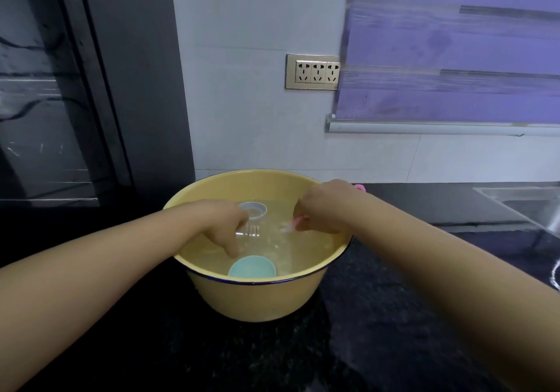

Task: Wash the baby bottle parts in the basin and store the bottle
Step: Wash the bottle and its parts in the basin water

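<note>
A yellow basin [260, 297] full of water stands on the dark counter. My left hand [225, 228] dips into the water and grips the clear baby bottle [251, 232] near its threaded neck. My right hand [321, 209] is curled over the right side of the water and holds a pink brush [295, 223] whose tip points at the bottle. A pale blue ring-shaped part [254, 210] floats at the back of the basin. A teal round cap [252, 267] floats at the front.
The black speckled counter [378, 316] runs around the basin. A steel sink [521, 203] lies at the right edge. A small pink object [360, 187] peeks out behind my right wrist. A wall socket [313, 71] and a purple blind [454, 58] are behind.
</note>
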{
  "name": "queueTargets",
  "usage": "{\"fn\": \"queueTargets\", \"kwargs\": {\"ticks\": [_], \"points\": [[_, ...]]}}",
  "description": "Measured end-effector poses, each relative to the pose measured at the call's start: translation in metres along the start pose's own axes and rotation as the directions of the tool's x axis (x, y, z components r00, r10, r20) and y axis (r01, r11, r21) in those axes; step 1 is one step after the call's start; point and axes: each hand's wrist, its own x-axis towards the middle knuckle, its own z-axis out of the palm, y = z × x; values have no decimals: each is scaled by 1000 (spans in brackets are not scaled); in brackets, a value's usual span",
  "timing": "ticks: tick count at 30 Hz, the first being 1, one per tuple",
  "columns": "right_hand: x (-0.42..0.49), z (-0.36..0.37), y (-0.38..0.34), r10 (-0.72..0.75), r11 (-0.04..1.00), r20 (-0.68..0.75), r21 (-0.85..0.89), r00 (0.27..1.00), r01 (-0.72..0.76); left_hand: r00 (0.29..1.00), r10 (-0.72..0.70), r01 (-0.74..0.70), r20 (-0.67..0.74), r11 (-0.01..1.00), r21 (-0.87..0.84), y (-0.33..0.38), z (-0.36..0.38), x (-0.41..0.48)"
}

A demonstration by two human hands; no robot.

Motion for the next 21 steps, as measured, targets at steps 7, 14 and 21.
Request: {"fn": "queueTargets", "kwargs": {"ticks": [7,14,21], "points": [[-34,-24,24,72,997,-233,38,970,-65,975,-21,-70,-222,917,-393,-14,-2,2],[-55,-43,48,196,981,-401,90,895,-174,938,170,-339,-303,634,-695,-20,-9,-3],[-57,-49,54,228,972,-493,72,839,-222,941,50,-295,-335,605,-739,-24,-9,-4]]}}
